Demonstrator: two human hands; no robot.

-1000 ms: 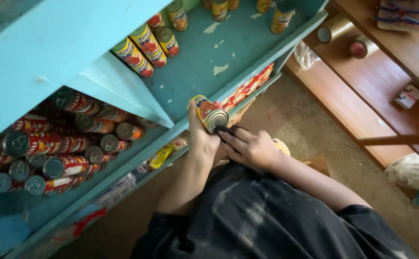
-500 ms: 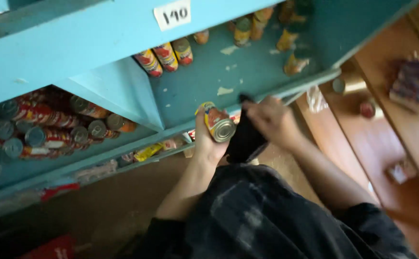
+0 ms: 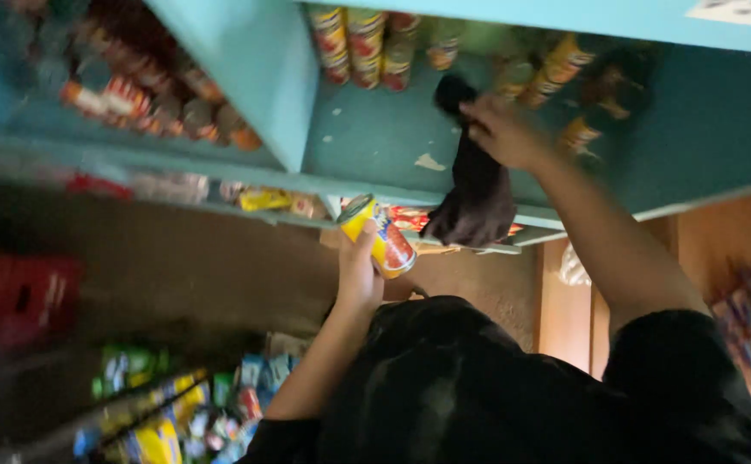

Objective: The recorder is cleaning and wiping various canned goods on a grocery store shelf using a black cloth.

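The left hand (image 3: pixel 360 275) is wrapped around a can (image 3: pixel 379 237) with a yellow and red label, fingers clamped on its side, holding it tilted just below the front edge of the turquoise shelf (image 3: pixel 375 146). The can's top rim points toward eleven o'clock.

The right hand (image 3: pixel 500 129) is raised at about one o'clock from the can, well apart from it, over the shelf board. Its fingers are pinched together on a black cloth (image 3: pixel 477 185), which hangs from the grip and drapes down over the shelf's front edge. The cloth's lower end lies near the can, to its right, not touching it.

At the back of the shelf, at twelve o'clock, a row of cans (image 3: pixel 367 43) with red and yellow labels stands against the wall; further tins to the right of the hand are blurred. Left of the turquoise divider (image 3: pixel 246 69), at ten o'clock, more cans (image 3: pixel 160 99) lie stacked on their sides. At seven o'clock, low in the view, colourful packets (image 3: pixel 160 412) sit blurred on a lower rack. The person's dark shirt (image 3: pixel 461 387) fills the bottom.
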